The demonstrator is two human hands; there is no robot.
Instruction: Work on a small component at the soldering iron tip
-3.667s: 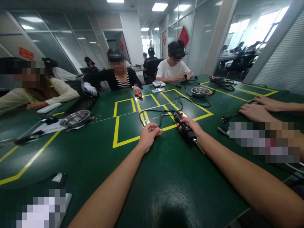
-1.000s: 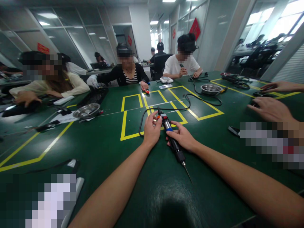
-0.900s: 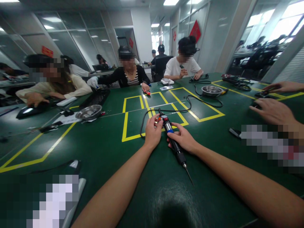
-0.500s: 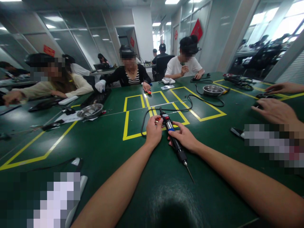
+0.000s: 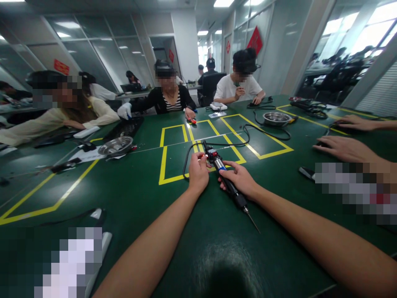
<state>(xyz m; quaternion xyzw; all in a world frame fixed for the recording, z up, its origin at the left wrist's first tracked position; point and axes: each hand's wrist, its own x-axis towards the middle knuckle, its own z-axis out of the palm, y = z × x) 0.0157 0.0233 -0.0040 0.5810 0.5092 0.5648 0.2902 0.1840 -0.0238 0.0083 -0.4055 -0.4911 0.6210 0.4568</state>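
An electric screwdriver [image 5: 230, 182], black with a silver and blue band, lies slanted across my right hand [image 5: 240, 178]. That hand is closed around its barrel. The long thin bit [image 5: 253, 220] points down and toward me on the right. At the rear end, beside a small red switch [image 5: 213, 153], the fingers of my left hand [image 5: 199, 170] are pinched together. A small reddish-white spot shows at those fingertips, too small to name. From the rear end a black cord [image 5: 185, 159] loops left, then runs back over the table.
Yellow tape outlines [image 5: 163, 165] mark the green table [image 5: 149, 223]. Metal bowls stand at left [image 5: 115, 145] and right [image 5: 277, 118]. A co-worker's hands [image 5: 347, 148] rest at the right edge. Other people sit across the table. Pixelated items lie at lower left and right.
The screwdriver's bit has swung slightly to the right and away from me. My hands stay around the tool. The co-worker's hand at right has moved left.
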